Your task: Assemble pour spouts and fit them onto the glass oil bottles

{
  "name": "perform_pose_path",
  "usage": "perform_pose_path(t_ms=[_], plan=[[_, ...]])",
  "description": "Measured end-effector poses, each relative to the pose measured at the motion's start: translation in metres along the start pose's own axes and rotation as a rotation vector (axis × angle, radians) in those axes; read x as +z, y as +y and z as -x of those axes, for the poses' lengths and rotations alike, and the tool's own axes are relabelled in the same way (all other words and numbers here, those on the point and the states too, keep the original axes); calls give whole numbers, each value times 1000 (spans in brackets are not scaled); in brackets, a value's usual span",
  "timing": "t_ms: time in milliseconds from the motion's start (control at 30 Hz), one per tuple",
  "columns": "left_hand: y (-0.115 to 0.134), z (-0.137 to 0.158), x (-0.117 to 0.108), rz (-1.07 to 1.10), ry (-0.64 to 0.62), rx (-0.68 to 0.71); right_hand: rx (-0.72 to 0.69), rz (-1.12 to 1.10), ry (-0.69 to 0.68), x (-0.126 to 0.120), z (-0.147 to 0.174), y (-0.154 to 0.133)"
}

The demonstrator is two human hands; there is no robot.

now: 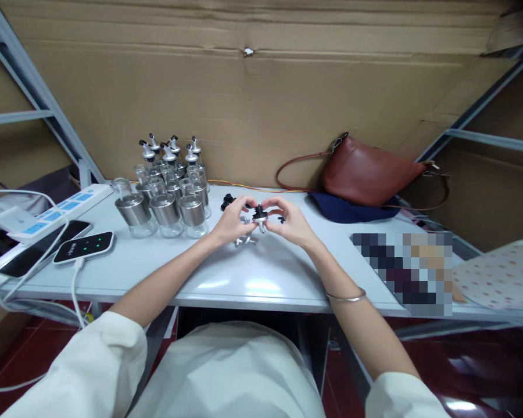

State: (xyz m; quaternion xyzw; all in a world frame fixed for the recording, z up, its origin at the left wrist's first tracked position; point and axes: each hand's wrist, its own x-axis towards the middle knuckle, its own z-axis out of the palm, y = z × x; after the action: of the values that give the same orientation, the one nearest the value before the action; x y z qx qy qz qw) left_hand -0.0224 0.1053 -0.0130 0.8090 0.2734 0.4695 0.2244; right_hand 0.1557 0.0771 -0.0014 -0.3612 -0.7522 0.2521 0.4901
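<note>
Between the fingertips of both hands is a bottle pour spout (260, 215), its black ribbed stopper pointing up and its silver spout down. My left hand (234, 223) grips it from the left, and my right hand (293, 220) pinches it from the right. More silver spout parts (245, 238) lie on the table just below and behind my left fingers, partly hidden. Black stopper pieces (228, 201) rest beyond my left hand. To the left stand several glass bottles (164, 212) with steel bands; those at the back carry spouts, while the front ones have bare necks.
A brown leather bag (366, 171) sits on a dark blue cloth item (353, 210) at the back right. On the left are a power strip (65, 212), a phone (43, 249) and a white device (84, 248) with cables. Cardboard (261, 116) walls the back. One area at right is pixelated.
</note>
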Motion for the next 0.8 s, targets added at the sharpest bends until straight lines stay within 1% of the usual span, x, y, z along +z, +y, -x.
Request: perform_pose_path(t_ms=[167,300,500,800], plan=[[5,-1,-4,-39,-2,11,10,1,-17,-1,0,-2],[7,-1,-6,-59,-2,8,39,2,26,0,-1,-2],[6,-1,-4,-4,6,82,34,-31,74,-1,-2,1],[5,0,-4,19,31,-15,94,-71,51,-1,0,4]])
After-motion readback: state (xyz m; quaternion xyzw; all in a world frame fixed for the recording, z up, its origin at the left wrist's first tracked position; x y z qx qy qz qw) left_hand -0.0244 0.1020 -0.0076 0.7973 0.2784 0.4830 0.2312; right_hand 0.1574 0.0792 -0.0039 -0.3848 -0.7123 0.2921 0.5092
